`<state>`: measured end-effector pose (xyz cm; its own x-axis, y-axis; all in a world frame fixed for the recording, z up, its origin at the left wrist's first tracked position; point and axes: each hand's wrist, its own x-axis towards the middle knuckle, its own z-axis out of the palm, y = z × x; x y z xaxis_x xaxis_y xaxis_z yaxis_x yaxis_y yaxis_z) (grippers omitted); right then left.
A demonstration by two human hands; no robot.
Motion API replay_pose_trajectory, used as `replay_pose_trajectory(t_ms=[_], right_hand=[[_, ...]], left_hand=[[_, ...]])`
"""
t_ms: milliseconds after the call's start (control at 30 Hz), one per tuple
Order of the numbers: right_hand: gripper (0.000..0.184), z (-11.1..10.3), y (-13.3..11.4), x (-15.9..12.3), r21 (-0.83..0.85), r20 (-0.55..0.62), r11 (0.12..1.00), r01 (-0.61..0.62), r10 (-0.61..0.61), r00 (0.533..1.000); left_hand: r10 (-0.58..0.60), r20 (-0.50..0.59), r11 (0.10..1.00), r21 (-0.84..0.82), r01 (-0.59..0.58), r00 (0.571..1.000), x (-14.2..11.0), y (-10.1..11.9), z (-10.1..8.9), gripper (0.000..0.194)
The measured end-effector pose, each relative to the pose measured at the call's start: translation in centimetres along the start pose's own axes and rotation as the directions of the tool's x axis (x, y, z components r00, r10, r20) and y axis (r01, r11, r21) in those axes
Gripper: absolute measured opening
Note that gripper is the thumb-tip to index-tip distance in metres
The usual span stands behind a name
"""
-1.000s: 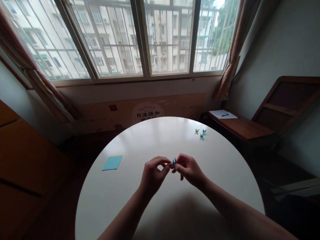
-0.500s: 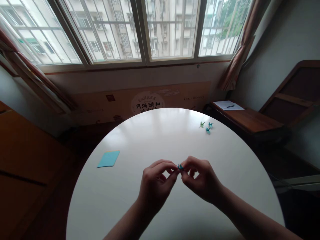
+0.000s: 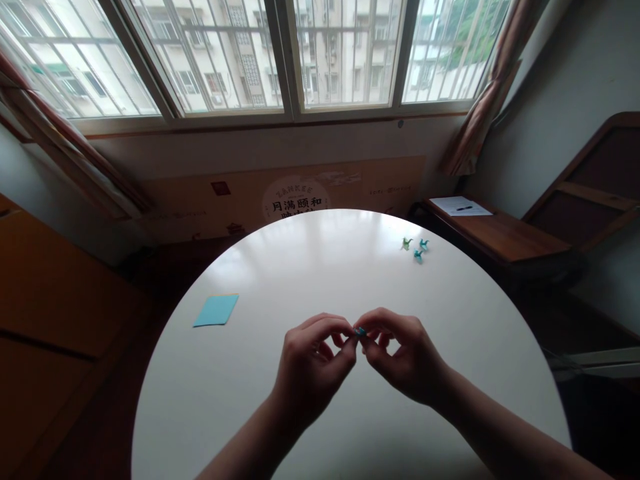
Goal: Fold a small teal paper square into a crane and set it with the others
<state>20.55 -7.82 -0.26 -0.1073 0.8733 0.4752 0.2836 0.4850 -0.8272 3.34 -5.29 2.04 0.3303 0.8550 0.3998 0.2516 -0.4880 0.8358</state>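
Between my two hands, above the middle of the white table, is a small folded piece of teal paper (image 3: 360, 331), mostly covered by fingertips. My left hand (image 3: 317, 363) pinches its left side between thumb and index finger. On its right side, my right hand (image 3: 400, 347) pinches it the same way. At the far right of the table stand three little origami birds: a green one (image 3: 407, 244), a teal one (image 3: 424, 245) and another teal one (image 3: 418, 255) just nearer to me. A stack of square light-blue paper (image 3: 217, 311) lies to the left.
The round white table (image 3: 345, 433) has a curved far edge. Beyond its right side stands a wooden chair (image 3: 530, 233) with a sheet of paper (image 3: 450, 206) and a pen (image 3: 465, 208) on its seat. A barred window (image 3: 345, 60) is behind.
The view has tilted down slightly, so most things sit a little differently in the picture. My hands keep their pinch, and less of the teal paper shows between the fingertips.
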Motion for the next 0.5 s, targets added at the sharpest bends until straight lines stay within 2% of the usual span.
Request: replay_pose_trajectory(t_ms=[333,500], right_hand=[[0.007,0.56,0.46,-0.13,0.179,-0.027,0.973,-0.145,0.152,0.988],[0.006,0.84,0.23,-0.10,0.228,-0.059,0.961,-0.153,0.171,0.984]], left_hand=[[-0.032,-0.062,0.999,0.004,0.032,0.998,0.22,-0.40,0.02,0.005],[-0.128,-0.067,0.990,-0.075,0.123,0.989,0.19,-0.52,0.26,0.012]])
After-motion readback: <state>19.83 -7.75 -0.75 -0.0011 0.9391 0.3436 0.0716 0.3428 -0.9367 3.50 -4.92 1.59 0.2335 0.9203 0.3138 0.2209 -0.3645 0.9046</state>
